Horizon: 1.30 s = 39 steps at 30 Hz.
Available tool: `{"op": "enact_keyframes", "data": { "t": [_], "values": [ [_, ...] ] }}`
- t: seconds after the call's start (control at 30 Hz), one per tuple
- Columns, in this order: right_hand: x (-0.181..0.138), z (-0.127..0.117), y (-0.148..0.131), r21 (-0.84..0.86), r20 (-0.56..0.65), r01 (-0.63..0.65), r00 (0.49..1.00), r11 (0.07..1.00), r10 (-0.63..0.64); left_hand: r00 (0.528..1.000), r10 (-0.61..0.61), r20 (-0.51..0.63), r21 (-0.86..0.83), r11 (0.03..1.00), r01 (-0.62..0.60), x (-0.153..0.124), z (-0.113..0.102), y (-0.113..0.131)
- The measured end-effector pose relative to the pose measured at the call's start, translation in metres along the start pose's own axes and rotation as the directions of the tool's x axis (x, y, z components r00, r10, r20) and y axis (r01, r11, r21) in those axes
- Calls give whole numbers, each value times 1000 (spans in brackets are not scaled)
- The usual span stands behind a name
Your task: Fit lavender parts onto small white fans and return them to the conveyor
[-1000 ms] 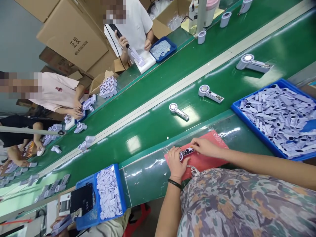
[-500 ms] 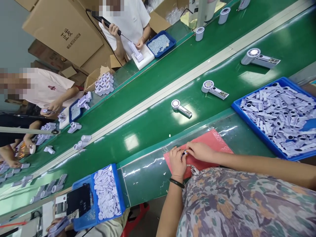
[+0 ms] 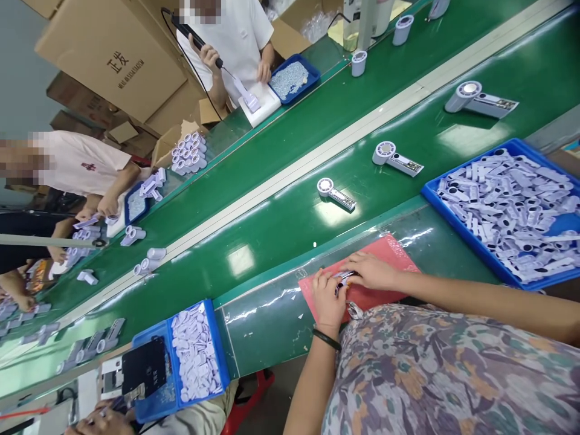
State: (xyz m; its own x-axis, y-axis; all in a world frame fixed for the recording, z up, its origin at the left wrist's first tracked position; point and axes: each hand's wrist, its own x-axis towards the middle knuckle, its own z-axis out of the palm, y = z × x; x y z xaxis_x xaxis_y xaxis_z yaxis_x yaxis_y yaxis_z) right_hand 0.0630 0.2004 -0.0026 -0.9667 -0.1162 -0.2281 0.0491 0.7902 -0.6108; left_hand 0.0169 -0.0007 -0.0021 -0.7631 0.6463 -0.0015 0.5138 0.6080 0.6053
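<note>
A small pale plastic part [image 3: 346, 278] with dark patches lies between my hands, just over a red mat [image 3: 389, 244]; much of it is hidden by fingers. My left hand [image 3: 328, 298], with a black bracelet at the wrist, is closed around the part's near-left end. From the right, my right hand [image 3: 372, 270] grips its other end, fingers bent over it. A crumpled clear strip [image 3: 354, 310] rests by the mat's lower edge, close to my left hand. Farther off, a handheld fan with an exposed circuit board [image 3: 336, 194] lies on the green belt.
A blue tray [image 3: 475, 254] heaped with pale handle parts stands at right. Another blue bin [image 3: 212, 338] with small pale covers sits at left. More open fans [image 3: 385, 152] lie along the belt [image 3: 272, 241]. Co-workers sit opposite, one holding an electric screwdriver [image 3: 194, 37]; another person's hand [image 3: 106, 420] shows lower left.
My right hand has shifted slightly and its fingers now lie flatter over the part, which shows more. Opposite, a co-worker's hand has drawn back from the white block.
</note>
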Motion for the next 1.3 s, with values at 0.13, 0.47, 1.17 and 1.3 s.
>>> {"op": "enact_keyframes", "data": {
  "t": [0.13, 0.47, 1.17, 1.3],
  "values": [
    [0, 8, 2, 23, 12, 25, 1000, 999, -26, 993, -111, 26, 31, 993, 111, 1, 3, 8],
    [3, 17, 15, 105, -61, 58, 997, 993, -52, 985, -107, 136, 157, 984, 85, 8, -7, 13],
    [-107, -69, 192, -150, -729, -479, 645, 865, 231, 999, 16, -45, 505, 863, 8, 171, -70, -95],
    [-81, -9, 164, 38, -695, -133, 709, 990, 122, 998, 68, 5, 520, 852, -60, 62, -41, -59]
  ]
}}
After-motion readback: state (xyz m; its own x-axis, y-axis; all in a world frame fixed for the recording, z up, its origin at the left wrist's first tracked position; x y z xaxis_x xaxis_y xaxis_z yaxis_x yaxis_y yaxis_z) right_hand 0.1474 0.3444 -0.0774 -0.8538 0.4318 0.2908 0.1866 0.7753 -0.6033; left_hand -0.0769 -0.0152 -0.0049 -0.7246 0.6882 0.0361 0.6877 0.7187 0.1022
